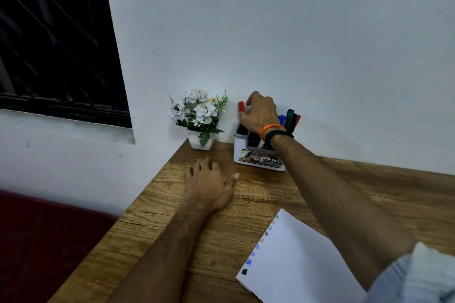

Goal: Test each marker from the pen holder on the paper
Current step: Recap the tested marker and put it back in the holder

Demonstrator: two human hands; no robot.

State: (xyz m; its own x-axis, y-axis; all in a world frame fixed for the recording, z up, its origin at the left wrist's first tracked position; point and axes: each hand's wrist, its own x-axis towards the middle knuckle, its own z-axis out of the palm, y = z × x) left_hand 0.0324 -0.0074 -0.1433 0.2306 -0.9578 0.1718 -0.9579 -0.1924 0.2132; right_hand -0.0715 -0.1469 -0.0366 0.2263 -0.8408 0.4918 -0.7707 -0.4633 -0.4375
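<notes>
A white and grey pen holder (258,161) stands at the back of the wooden table (258,204), against the wall. My right hand (261,114) is over its left side, and its fingers pinch a red marker (241,107) that stands upright there. Blue, green and red markers (290,119) stick out of the holder's right side, behind my wrist. A white paper pad (300,263) with a row of colour dots along its left edge lies near the front right. My left hand (209,182) rests on the table, fingers relaxed, holding nothing.
A small white pot of white artificial flowers (200,118) stands left of the pen holder at the table's back left corner. The white wall runs right behind both. A dark window (56,39) is at the upper left, a dark red surface (44,241) below the table's left edge.
</notes>
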